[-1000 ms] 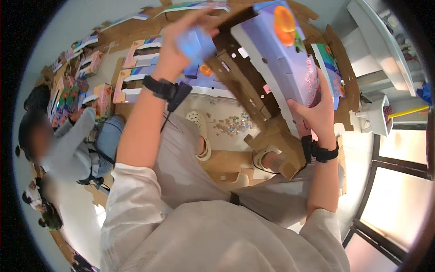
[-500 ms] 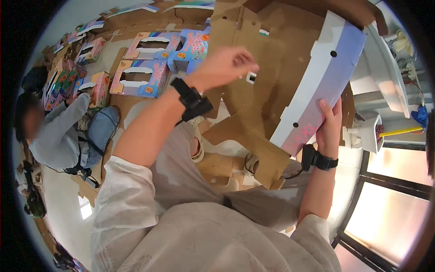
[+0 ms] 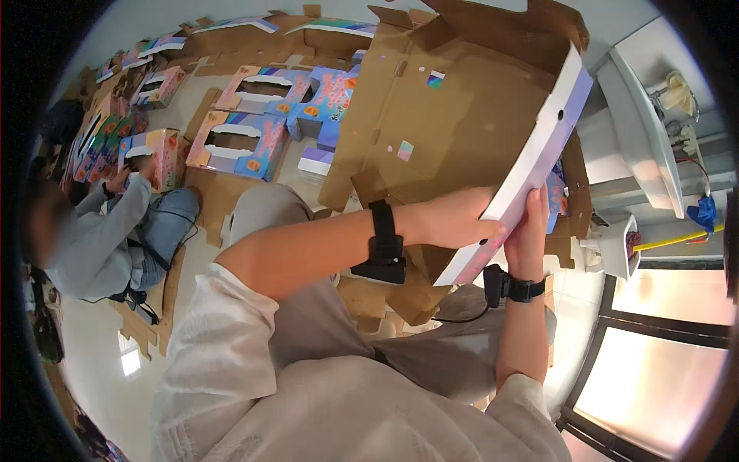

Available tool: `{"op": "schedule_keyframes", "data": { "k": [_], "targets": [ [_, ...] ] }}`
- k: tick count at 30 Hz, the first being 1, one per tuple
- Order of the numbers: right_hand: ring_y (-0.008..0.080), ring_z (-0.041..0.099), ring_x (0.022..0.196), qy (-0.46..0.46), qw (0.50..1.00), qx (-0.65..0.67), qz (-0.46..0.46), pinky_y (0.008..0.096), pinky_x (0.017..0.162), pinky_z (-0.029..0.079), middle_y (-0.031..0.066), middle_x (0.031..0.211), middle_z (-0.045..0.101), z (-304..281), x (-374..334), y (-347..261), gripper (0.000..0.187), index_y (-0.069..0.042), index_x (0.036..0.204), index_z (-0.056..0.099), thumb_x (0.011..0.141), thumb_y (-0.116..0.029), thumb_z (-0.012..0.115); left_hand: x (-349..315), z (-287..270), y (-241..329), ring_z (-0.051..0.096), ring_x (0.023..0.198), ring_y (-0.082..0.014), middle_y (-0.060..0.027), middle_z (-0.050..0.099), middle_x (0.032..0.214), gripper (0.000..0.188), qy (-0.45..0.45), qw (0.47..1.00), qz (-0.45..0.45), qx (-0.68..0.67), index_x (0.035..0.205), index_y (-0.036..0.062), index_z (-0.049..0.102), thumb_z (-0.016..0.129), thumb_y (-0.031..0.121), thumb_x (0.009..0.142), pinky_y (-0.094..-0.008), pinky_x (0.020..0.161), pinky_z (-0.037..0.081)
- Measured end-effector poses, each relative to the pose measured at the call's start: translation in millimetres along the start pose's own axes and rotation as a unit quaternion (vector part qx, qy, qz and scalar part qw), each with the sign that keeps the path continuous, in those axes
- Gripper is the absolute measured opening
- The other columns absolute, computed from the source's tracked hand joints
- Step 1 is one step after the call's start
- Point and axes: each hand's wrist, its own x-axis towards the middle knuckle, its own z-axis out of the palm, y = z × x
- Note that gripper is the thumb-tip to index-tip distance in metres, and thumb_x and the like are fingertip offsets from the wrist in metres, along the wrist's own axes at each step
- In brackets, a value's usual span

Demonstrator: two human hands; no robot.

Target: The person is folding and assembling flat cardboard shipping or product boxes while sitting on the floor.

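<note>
A large cardboard box (image 3: 454,100), partly folded, stands tilted before me with its plain brown inside facing me. Its right side wall (image 3: 539,146) is folded up, printed white and lilac with pink flowers and punched with round holes. My left hand (image 3: 458,217) reaches across and grips this wall's near end, beside a hole; some of its fingers are hidden behind the edge. On the wall's outer side my right hand (image 3: 527,235) holds the same end, thumb upward, fingers partly hidden. Both wrists wear black strapped devices.
Several finished colourful carton boxes (image 3: 239,142) with handle cutouts stand on the floor at left. A person (image 3: 100,231) sits there handling a similar box (image 3: 158,158). Flat brown cardboard (image 3: 212,185) lies around. A white sink (image 3: 643,131) and a yellow stick (image 3: 677,240) are at right.
My left hand has moved right and down from over the box's middle onto the side wall. The box has shifted and its wall stands steeper. My right hand still holds the wall.
</note>
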Motion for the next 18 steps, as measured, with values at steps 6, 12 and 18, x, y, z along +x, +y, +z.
{"op": "schedule_keyframes", "data": {
  "k": [6, 12, 18],
  "targets": [
    [0.0284, 0.047, 0.149, 0.001, 0.991, 0.134, -0.002, 0.0451, 0.121, 0.040, 0.0123, 0.165, 0.044, -53.5, 13.8, -36.1, 0.076, -0.004, 0.164, 0.034, 0.112, -0.058, 0.042, -14.7, -13.5, 67.9, 0.071, 0.100, -0.0241, -0.0159, 0.075, 0.112, 0.040, 0.003, 0.992, 0.107, 0.060, 0.131, -0.0037, 0.063, 0.069, 0.023, 0.103, -0.0366, 0.090, 0.056],
    [0.0290, 0.051, 0.145, -0.101, 0.981, -0.010, 0.163, 0.0492, 0.115, 0.048, 0.0111, 0.164, 0.045, -93.1, 10.9, 47.3, 0.072, -0.008, 0.165, 0.032, 0.110, -0.049, 0.053, -50.4, -68.8, 104.4, 0.071, 0.093, -0.0135, -0.0040, 0.074, 0.112, 0.034, 0.124, 0.985, 0.066, -0.105, 0.131, 0.0002, 0.066, 0.071, 0.017, 0.102, -0.0303, 0.080, 0.058],
    [0.0363, 0.043, 0.152, -0.157, 0.871, 0.331, 0.329, 0.0603, 0.124, 0.036, 0.0208, 0.159, 0.051, -41.5, 4.4, 64.1, 0.079, -0.009, 0.159, 0.042, 0.105, -0.066, 0.050, -66.2, -152.0, 49.6, 0.073, 0.100, -0.0175, -0.0065, 0.073, 0.119, 0.040, 0.253, 0.918, 0.074, -0.298, 0.136, 0.0017, 0.062, 0.073, 0.011, 0.098, -0.0337, 0.084, 0.061]
  ]
}}
